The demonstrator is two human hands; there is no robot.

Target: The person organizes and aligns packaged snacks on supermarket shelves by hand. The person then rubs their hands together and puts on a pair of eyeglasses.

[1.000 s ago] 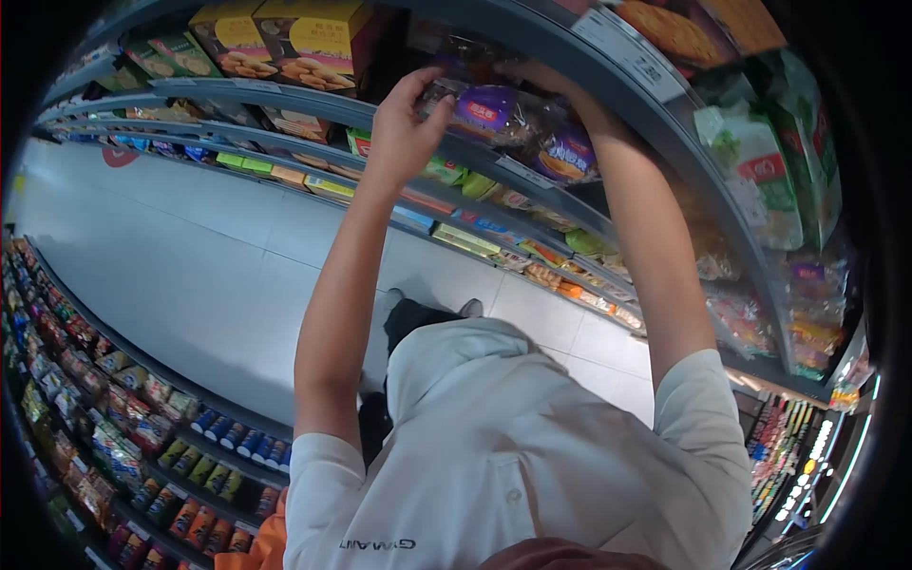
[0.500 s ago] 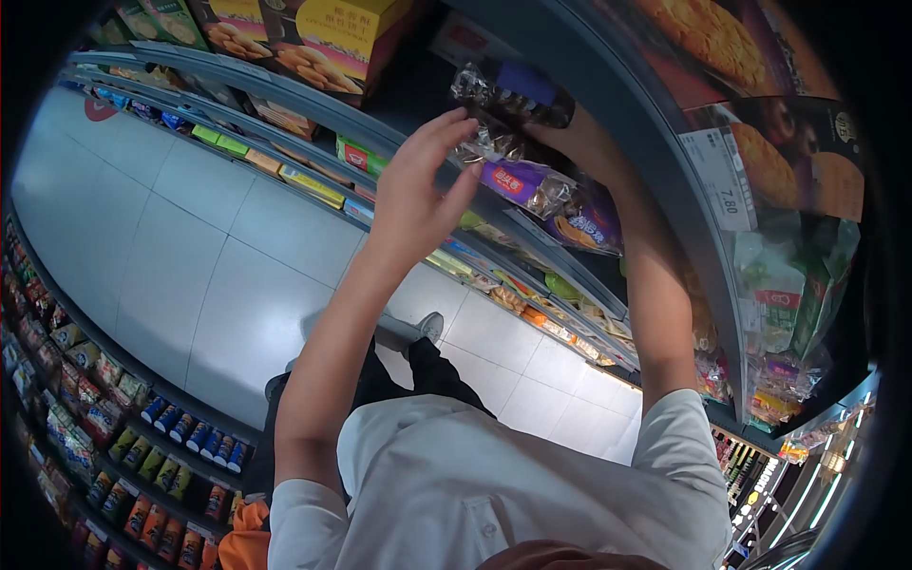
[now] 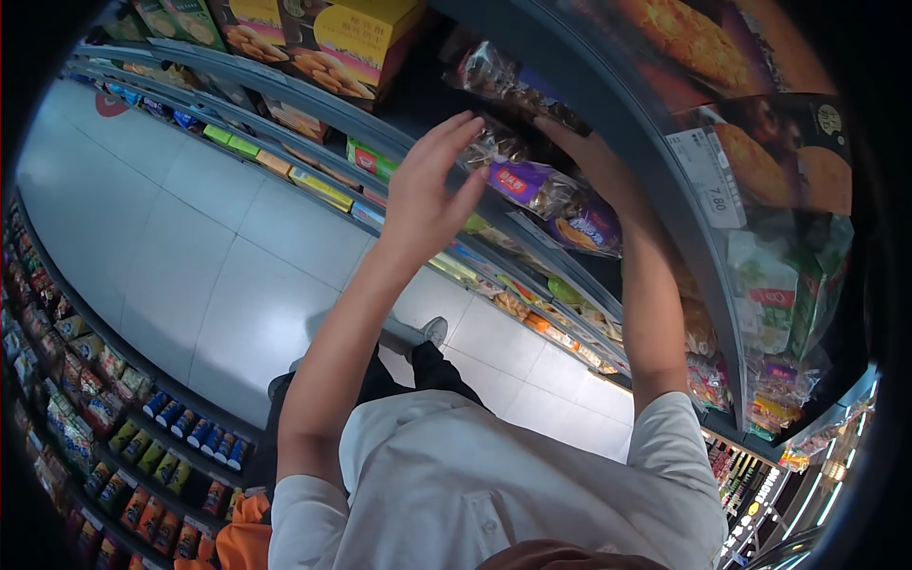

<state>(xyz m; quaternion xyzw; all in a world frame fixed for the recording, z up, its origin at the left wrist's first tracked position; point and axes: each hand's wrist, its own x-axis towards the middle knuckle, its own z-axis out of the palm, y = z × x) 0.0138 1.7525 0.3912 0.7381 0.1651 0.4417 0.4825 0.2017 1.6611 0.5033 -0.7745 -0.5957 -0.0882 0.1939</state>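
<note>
Left hand (image 3: 427, 190) open, thumb and fingers spread at the near end of a purple snack pack (image 3: 522, 182); contact unclear. Right hand (image 3: 587, 160) reaches in behind that pack, fingertips partly hidden, grip can't be told. Pack lies at the front of the shelf (image 3: 332, 111), beside another purple pack (image 3: 585, 231). Dark wrapped pack (image 3: 508, 78) behind; yellow box (image 3: 369, 38) to the left.

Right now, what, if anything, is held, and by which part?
Cannot be told: the left hand is at one end of the purple packet; the right hand partly hidden.
</note>
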